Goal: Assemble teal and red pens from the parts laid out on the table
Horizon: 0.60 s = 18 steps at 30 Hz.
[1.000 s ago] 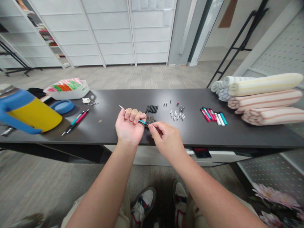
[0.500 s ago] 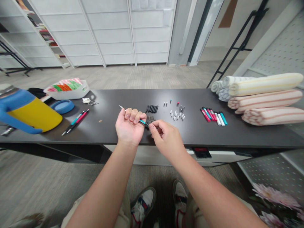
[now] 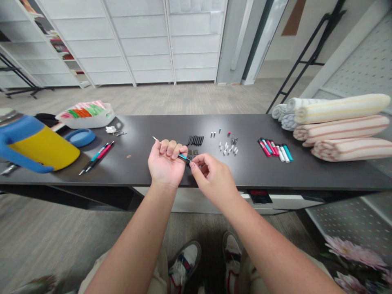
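Observation:
My left hand (image 3: 168, 163) is closed around a teal and black pen (image 3: 183, 157), palm turned up, and the pen's thin pale tip pokes out past the thumb. At the pen's other end, the thumb and forefinger of my right hand (image 3: 212, 173) are pinched together on it; any small part between them is hidden. Just beyond my hands lie a row of black pen grips (image 3: 196, 140) and some small dark parts (image 3: 192, 152), partly covered. Small white parts (image 3: 226, 149) and little metal tips (image 3: 234, 140) are scattered to the right.
Two assembled pens (image 3: 97, 157) lie left, near a blue-yellow jug (image 3: 45, 143), a blue lid (image 3: 81, 137) and a white tray (image 3: 92, 121) of coloured packets. Coloured pen barrels (image 3: 272, 149) and rolled towels (image 3: 343, 128) occupy the right of the dark table (image 3: 147, 126).
Both hands keep nearly the same pose on the pen. My right fingers have shifted very slightly left along with it.

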Motion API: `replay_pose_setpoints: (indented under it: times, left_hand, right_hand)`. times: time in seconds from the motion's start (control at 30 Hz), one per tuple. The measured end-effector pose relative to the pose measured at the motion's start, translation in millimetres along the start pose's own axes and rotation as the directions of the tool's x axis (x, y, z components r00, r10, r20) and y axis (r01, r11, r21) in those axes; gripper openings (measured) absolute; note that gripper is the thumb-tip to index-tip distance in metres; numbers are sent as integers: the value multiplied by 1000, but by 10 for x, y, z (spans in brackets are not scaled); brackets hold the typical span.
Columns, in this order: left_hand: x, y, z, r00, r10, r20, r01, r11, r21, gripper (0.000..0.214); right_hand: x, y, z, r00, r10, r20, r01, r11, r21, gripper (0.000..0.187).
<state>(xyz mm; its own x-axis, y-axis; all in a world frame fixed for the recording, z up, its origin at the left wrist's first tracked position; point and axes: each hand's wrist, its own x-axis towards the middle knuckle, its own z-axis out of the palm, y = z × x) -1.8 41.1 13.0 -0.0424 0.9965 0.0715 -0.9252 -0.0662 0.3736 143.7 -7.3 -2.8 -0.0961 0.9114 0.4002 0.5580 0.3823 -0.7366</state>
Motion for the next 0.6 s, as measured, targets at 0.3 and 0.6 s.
replay_pose_setpoints:
  times: [0.3,0.6]
  left_hand:
    - [-3,-1,10,1000,-14,15,14,1000,5,43]
    - [-7,1,10,1000,8,-20,-7,999,53,44]
  right_hand:
    - [4,6,11,999,-29,14,30,998,-46,8]
    - [-9,-1,0,999,-37,4,37,999,-4,5]
